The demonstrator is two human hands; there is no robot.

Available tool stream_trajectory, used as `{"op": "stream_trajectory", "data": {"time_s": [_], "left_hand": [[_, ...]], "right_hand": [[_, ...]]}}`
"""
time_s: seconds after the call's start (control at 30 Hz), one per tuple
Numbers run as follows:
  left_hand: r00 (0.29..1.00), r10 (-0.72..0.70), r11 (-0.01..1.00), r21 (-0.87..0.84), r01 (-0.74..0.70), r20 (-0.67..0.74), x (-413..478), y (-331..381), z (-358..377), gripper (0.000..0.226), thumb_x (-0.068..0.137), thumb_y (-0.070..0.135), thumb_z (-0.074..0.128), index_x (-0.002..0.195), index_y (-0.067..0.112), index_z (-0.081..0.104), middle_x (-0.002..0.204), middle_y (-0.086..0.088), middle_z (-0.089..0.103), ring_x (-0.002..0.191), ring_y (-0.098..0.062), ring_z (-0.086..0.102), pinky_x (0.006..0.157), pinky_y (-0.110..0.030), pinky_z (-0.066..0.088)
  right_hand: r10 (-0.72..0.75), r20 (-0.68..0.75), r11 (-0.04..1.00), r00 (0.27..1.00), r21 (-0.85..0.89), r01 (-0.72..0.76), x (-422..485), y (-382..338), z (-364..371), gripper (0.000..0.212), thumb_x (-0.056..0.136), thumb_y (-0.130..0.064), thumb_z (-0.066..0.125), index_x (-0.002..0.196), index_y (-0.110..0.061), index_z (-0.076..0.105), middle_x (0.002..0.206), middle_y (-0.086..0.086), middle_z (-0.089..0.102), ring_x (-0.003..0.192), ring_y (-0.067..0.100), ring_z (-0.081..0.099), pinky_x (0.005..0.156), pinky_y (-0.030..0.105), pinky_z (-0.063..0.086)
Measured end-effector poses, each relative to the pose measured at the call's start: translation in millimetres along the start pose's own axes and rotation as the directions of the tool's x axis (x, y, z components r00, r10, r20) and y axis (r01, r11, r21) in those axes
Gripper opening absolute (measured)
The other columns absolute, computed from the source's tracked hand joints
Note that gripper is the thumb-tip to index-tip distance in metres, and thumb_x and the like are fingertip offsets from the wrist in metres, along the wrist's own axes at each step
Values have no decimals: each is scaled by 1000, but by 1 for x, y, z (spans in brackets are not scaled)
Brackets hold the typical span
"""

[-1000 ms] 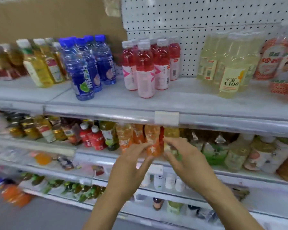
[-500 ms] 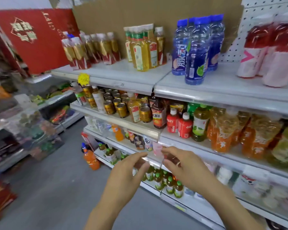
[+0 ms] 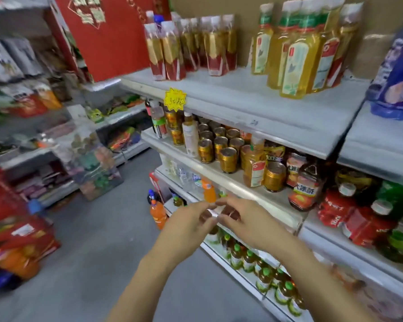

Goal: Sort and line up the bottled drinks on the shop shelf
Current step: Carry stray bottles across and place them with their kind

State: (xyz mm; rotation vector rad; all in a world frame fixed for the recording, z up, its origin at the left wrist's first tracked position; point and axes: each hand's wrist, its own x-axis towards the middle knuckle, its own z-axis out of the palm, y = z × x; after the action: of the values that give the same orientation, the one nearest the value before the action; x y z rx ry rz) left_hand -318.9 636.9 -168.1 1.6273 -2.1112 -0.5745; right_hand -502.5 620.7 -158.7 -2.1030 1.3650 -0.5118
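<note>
While left hand (image 3: 188, 225) faces right hand (image 3: 245, 222), bottles (image 3: 296, 59) stand.

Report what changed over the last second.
The camera swung left along the shelves to the cans and tea bottles. The left hand and right hand drew back from the bottles they touched and now hover before the shelf edge. Unchanged: they stay close together.

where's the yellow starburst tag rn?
Head view, left of centre: the yellow starburst tag hangs on the front edge of the top shelf, below the red-and-gold bottles and above the gold cans on the next shelf down.
</note>
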Motion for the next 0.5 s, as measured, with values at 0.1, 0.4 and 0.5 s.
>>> {"op": "stream_trajectory", "data": {"time_s": [0.1,0.4,0.5], "left_hand": [[998,-47,998,-44,44,-50,38,-30,-29,31,97,36,60,128,31,63,101,16,70,86,1,63,83,-25,52],[975,34,973,-216,-82,-218,147,-74,-102,24,97,29,63,120,32,68,101,18,71,95,4,65,83,-19,52],[962,130,949,-251,-191,-241,196,-94,-130,24,97,25,64,120,31,68,102,18,73,97,4,67,84,-16,50]], "right_hand": [[-56,-2,998,998,-21,56,59,-10,-3,34,98,-37,57,131,-32,57,104,-15,67,89,5,63,83,34,52],[-133,-112,988,985,59,140,187,-37,-37,35,97,-37,59,132,-36,56,102,-16,68,90,-1,63,83,26,53],[-144,-217,984,965,72,163,234,-49,-47,36,96,-35,60,132,-34,57,111,-13,69,98,3,64,90,29,52]]}}
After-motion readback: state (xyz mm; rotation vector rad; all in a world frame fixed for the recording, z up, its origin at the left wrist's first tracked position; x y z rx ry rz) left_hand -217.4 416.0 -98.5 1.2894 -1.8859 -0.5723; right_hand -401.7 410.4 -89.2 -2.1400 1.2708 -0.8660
